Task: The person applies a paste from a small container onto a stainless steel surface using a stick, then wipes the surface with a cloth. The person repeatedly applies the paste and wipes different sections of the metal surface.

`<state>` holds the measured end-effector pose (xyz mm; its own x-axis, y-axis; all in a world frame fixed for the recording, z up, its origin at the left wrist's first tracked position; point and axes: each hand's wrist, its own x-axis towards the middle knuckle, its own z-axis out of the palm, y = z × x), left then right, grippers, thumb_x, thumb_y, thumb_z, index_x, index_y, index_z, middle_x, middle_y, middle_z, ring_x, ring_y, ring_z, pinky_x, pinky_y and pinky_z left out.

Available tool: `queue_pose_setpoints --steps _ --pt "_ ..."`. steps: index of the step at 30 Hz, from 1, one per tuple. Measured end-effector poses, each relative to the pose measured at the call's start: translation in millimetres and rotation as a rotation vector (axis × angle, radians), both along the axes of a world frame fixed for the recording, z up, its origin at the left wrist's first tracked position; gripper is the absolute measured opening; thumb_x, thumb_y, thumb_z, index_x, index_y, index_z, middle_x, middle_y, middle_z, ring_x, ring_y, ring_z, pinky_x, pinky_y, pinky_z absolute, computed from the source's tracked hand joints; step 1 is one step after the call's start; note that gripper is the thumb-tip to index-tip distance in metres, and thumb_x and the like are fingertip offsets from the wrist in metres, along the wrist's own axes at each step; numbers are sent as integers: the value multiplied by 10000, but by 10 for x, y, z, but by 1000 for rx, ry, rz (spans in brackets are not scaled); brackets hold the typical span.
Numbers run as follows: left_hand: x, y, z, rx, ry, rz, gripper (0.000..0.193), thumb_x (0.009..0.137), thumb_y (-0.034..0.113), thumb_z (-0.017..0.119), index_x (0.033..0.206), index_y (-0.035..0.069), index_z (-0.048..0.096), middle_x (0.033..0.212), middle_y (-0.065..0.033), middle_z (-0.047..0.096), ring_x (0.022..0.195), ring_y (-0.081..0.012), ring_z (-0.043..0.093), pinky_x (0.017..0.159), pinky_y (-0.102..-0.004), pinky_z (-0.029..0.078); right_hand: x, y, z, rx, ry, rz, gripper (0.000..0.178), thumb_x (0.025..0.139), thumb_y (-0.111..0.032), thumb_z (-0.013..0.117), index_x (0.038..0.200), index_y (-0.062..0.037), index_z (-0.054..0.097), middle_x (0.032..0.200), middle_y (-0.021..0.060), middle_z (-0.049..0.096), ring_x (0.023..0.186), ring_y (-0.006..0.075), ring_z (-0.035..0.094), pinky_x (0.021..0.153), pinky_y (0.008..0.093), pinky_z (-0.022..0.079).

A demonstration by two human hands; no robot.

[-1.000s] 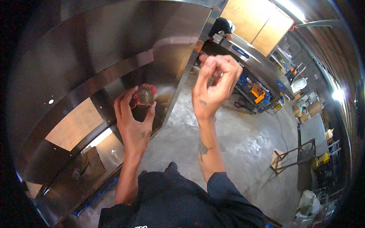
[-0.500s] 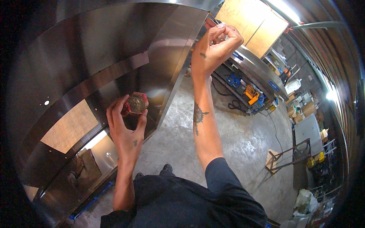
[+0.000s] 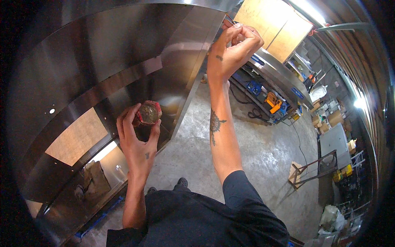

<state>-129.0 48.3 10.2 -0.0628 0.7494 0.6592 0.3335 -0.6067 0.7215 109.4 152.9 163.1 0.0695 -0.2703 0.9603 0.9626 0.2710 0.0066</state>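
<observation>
In my left hand (image 3: 139, 140) is a small round tub (image 3: 149, 112) with a worn red side and dull brownish-grey stuff inside its open top. My thumb and fingers grip it from either side, in front of the steel panel. My right hand (image 3: 235, 45) is raised at the far top, its fingers pinched round a thin stick-like tool (image 3: 230, 18). The tool's tip lies close to the upper corner of the large dark steel panel (image 3: 123, 49). Whether the tip touches the edge, I cannot tell.
A steel workbench (image 3: 279, 78) with blue and orange tools on its lower shelf stands at the right. Wooden boards (image 3: 269, 24) rise behind it. A metal frame (image 3: 314, 168) and boxes (image 3: 329, 117) are farther right, on the concrete floor (image 3: 263, 144).
Both hands stay almost in place. The right fingers and the thin tool have shifted slightly at the panel's corner; the tub has barely moved.
</observation>
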Motion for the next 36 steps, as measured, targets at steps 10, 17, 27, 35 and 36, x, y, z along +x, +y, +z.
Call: queue_pose_setpoints --steps 10,17,27,35,36 --pt "-28 1 -7 23 10 3 633 898 82 847 1466 68 568 1400 -183 564 1232 -328 598 1013 -417 518 -83 43 29 59 57 192 98 1044 -30 591 1033 24 511 1104 186 499 1064 332 519 950 475 419" --pt "-42 5 7 19 15 12 620 906 91 845 1463 69 573 1395 -179 560 1235 -319 598 1017 -414 519 -56 61 44 66 46 159 91 1042 -28 594 1039 20 516 1097 178 506 1053 327 523 958 455 424" --pt "-43 123 -24 24 -2 36 641 874 78 874 1447 69 586 1368 -176 574 1208 -319 626 1027 -427 543 -518 -534 -500 -224 132 339 114 1060 -18 634 1072 -4 522 1156 136 536 951 212 649 780 311 563" --pt "-9 214 -37 136 -24 -4 660 814 47 891 1412 100 615 1330 -158 610 1219 -342 635 1018 -429 558 -862 -1230 -857 -784 -51 396 120 961 30 765 1054 10 692 1223 144 531 944 191 643 769 306 581" --pt "-8 203 -24 151 -12 -8 666 808 35 887 1412 104 617 1337 -156 611 1235 -345 628 1028 -430 554 -874 -1251 -869 -826 -51 393 126 946 28 782 1051 9 715 1226 143 530 942 198 632 780 307 572"
